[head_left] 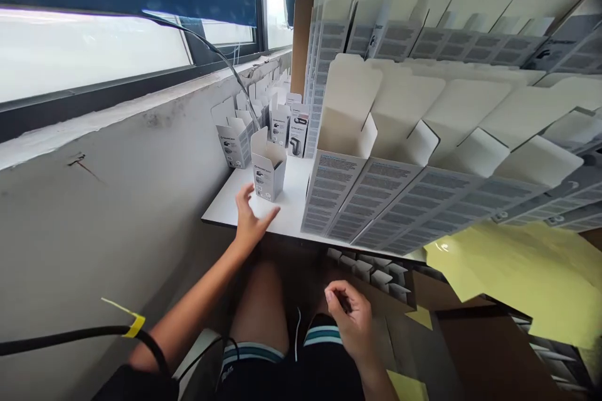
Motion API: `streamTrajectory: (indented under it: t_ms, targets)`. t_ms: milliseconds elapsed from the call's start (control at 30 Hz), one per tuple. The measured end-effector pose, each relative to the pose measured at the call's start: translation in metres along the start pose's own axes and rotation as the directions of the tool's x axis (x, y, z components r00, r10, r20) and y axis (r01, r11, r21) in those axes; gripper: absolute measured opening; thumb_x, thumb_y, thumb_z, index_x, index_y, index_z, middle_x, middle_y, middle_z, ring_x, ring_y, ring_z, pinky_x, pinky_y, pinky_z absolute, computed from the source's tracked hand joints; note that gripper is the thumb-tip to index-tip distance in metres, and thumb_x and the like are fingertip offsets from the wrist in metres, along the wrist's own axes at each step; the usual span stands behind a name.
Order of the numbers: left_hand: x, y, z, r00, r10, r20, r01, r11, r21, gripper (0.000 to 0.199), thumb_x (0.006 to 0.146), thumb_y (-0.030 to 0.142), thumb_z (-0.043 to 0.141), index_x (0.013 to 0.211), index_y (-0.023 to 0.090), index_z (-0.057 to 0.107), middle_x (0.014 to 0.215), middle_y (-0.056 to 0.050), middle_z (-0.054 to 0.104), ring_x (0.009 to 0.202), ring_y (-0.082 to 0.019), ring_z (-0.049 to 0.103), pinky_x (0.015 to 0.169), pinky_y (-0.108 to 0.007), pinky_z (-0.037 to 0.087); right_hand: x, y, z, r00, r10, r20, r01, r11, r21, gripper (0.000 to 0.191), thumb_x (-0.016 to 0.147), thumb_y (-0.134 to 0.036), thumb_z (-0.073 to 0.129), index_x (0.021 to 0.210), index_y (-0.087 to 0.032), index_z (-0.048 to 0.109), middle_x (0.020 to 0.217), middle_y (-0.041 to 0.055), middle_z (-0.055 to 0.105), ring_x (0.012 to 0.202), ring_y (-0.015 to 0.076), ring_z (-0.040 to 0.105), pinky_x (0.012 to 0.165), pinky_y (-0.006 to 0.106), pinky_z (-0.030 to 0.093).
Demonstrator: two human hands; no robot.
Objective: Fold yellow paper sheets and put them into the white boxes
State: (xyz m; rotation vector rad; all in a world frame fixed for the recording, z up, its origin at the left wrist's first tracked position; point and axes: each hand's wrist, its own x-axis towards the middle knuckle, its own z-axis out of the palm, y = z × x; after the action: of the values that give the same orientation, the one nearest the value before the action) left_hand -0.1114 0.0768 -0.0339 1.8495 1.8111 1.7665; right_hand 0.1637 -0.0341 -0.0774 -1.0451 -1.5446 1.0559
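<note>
At the near left edge of the white table (224,205), a small open-topped carton (268,175) stands upright with its flaps raised. My left hand (251,216) is just in front of this carton, thumb and fingers spread apart, with nothing between them. The forefinger comes close to the carton's lower left side; whether it touches cannot be made out. Above my lap, my right hand (350,313) is curled, its thumb meeting the forefinger. Its palm side is turned away, so anything inside is hidden.
Rows of upright open cartons (376,163) fill the table's right side, with more behind. Other cartons (234,141) stand along the wall. A thin cable (214,49) hangs down from the window. Yellow sheets (517,269) and boxes of cartons (371,269) lie low on the right.
</note>
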Motion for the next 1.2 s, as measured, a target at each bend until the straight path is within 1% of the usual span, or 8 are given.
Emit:
streamTrajectory:
  t_ms: [100, 333, 500, 633, 833, 1000, 1067, 1200]
  targets:
    - [0.036, -0.024, 0.024, 0.986, -0.164, 0.040, 0.157, 0.976, 0.148, 0.120, 0.065, 0.040, 0.087, 0.156, 0.014, 0.013, 0.157, -0.025, 0.027, 0.145, -0.037, 0.036, 0.118, -0.051, 0.034, -0.013, 0.009, -0.001, 1.000, 0.017, 0.017, -0.017, 1.000, 0.020, 0.028, 0.095, -0.038, 0.057, 0.080, -0.015, 0.063, 0.064, -0.0014, 0.052, 0.056, 0.0076, 0.047, 0.053, 0.017, 0.039]
    - [0.046, -0.025, 0.020, 0.962, -0.250, 0.112, 0.238, 0.965, 0.108, 0.107, 0.078, 0.030, 0.070, 0.160, 0.019, 0.001, 0.147, -0.023, 0.047, 0.112, -0.031, 0.066, 0.091, -0.047, 0.057, -0.024, 0.011, -0.002, 1.000, 0.011, 0.012, -0.012, 0.996, 0.083, 0.029, 0.097, -0.037, 0.055, 0.077, -0.016, 0.060, 0.068, 0.0001, 0.053, 0.060, 0.0087, 0.049, 0.055, 0.018, 0.041]
    - [0.009, 0.012, -0.027, 0.984, -0.111, 0.141, 0.117, 0.992, -0.035, 0.063, 0.092, 0.036, 0.055, 0.152, 0.028, 0.037, 0.169, -0.014, -0.002, 0.140, -0.034, 0.047, 0.082, -0.036, 0.062, 0.000, -0.011, 0.001, 0.975, -0.209, 0.081, 0.194, 0.968, 0.158, 0.016, 0.095, -0.023, 0.054, 0.081, -0.018, 0.059, 0.110, 0.0095, 0.069, 0.101, 0.0176, 0.066, 0.085, 0.028, 0.054]
    - [-0.020, 0.063, -0.063, 0.978, 0.038, 0.207, -0.006, 0.988, -0.152, 0.034, 0.101, 0.036, 0.049, 0.133, 0.029, 0.057, 0.170, -0.007, 0.002, 0.153, -0.036, 0.025, 0.097, -0.042, 0.058, 0.031, -0.045, 0.017, 0.889, -0.447, 0.105, 0.424, 0.887, 0.184, 0.010, 0.091, -0.013, 0.053, 0.086, -0.020, 0.057, 0.142, 0.0082, 0.058, 0.131, 0.0239, 0.055, 0.102, 0.040, 0.050]
    - [-0.040, 0.108, -0.097, 0.896, 0.051, 0.441, 0.075, 0.962, -0.263, 0.090, 0.069, 0.046, 0.088, 0.145, 0.038, 0.040, 0.168, -0.004, -0.017, 0.153, -0.041, 0.023, 0.092, -0.044, 0.063, 0.050, -0.085, 0.035, 0.826, -0.554, 0.102, 0.512, 0.814, 0.273, 0.012, 0.090, -0.010, 0.052, 0.089, -0.021, 0.056, 0.145, 0.0054, 0.056, 0.143, 0.0277, 0.044, 0.118, 0.055, 0.036]
    - [-0.043, 0.121, -0.100, 0.903, 0.052, 0.426, 0.047, 0.975, -0.218, 0.073, 0.071, 0.030, 0.088, 0.133, 0.034, 0.050, 0.169, -0.004, -0.008, 0.149, -0.041, 0.029, 0.080, -0.037, 0.067, 0.045, -0.091, 0.029, 0.831, -0.556, 0.002, 0.538, 0.806, 0.246, 0.010, 0.091, -0.011, 0.052, 0.089, -0.020, 0.057, 0.130, 0.0084, 0.064, 0.126, 0.0272, 0.056, 0.100, 0.050, 0.050]
    - [-0.043, 0.124, -0.097, 0.900, 0.056, 0.432, 0.042, 0.976, -0.216, 0.073, 0.070, 0.029, 0.088, 0.132, 0.033, 0.051, 0.169, -0.005, -0.004, 0.148, -0.042, 0.031, 0.077, -0.036, 0.068, 0.045, -0.094, 0.022, 0.762, -0.635, -0.127, 0.645, 0.761, 0.064, 0.013, 0.088, -0.009, 0.054, 0.094, -0.019, 0.060, 0.114, 0.0089, 0.065, 0.103, 0.0212, 0.062, 0.081, 0.039, 0.054]
    - [-0.042, 0.129, -0.092, 0.900, 0.065, 0.432, 0.046, 0.969, -0.243, 0.073, 0.068, 0.028, 0.089, 0.131, 0.032, 0.052, 0.168, -0.007, 0.000, 0.146, -0.042, 0.035, 0.076, -0.036, 0.068, 0.053, -0.107, 0.005, 0.484, -0.868, -0.106, 0.805, 0.490, -0.336, 0.021, 0.083, -0.005, 0.062, 0.100, -0.017, 0.065, 0.089, 0.0058, 0.062, 0.080, 0.0155, 0.057, 0.067, 0.033, 0.052]
